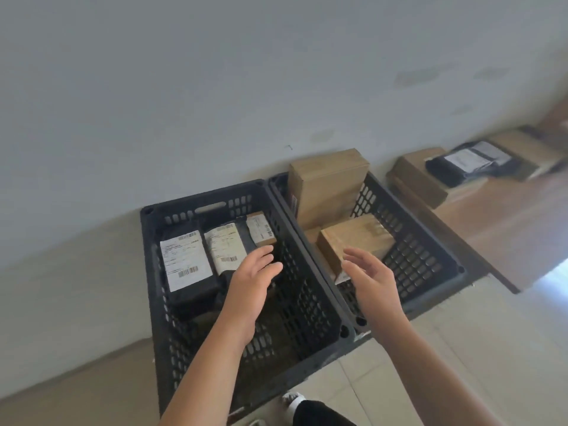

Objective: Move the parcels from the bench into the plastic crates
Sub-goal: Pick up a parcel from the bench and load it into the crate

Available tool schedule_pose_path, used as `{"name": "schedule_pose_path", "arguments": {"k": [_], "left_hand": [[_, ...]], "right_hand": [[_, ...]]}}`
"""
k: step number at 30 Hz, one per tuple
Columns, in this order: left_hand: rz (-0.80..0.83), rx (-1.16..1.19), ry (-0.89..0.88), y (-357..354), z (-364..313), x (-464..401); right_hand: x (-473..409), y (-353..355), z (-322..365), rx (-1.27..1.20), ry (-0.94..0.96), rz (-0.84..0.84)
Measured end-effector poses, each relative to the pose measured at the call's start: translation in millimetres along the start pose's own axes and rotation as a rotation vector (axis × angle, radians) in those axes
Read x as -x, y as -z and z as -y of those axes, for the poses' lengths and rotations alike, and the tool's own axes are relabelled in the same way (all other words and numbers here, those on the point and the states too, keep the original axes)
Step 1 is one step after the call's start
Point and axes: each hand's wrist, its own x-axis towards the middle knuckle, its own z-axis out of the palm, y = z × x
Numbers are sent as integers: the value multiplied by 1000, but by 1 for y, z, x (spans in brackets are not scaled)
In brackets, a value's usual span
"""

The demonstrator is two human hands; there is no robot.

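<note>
Two dark plastic crates stand side by side on the floor by the wall. The left crate [310, 302] holds two black bag parcels with white labels [187, 262] and a small brown box [261, 229]. The right crate [430, 250] holds a tall cardboard box [325, 186] on end and a smaller cardboard box [353, 241]. My left hand [252, 281] hovers with relaxed fingers over the left crate, holding nothing. My right hand [372, 278] hangs empty over the rims between the crates. On the wooden bench [504, 222] at right lie a flat cardboard box [418, 179] and a black bag parcel [470, 164].
A pale wall runs behind the crates and bench. The floor is light tile, with a brown patch at the lower left. My shoe [292, 398] and dark trouser leg show at the bottom edge, close to the left crate's front corner.
</note>
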Motion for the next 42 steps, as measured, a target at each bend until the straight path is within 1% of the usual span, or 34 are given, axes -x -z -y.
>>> {"name": "schedule_pose_path", "arguments": {"k": [3,6,12,16,20,25,29,35,42], "left_hand": [[99,-35,8,-33,-3,11],[152,-74,10,-63,-8,18],[188,-117,-12,-140,-14,25],[186,-86,-8,-218,-15,32],[233,-77,0,-299,-9,44],[259,-67,11,-386,5,55],[262,-84,6,-433,11,58],[258,-107,-4,-485,0,31],[267,-86,68,-567,-8,-39]], "right_hand": [[11,34,-9,-60,-25,-115],[14,60,-16,-115,-42,-172],[17,130,-39,-184,-32,-233],[10,209,-57,-228,-49,-304],[0,292,-75,-267,-29,-373],[-14,368,-107,-298,-41,-397],[-22,410,-125,-321,-63,-406],[-52,456,-137,-357,-86,-434],[-120,510,-146,-335,-121,-454]]}}
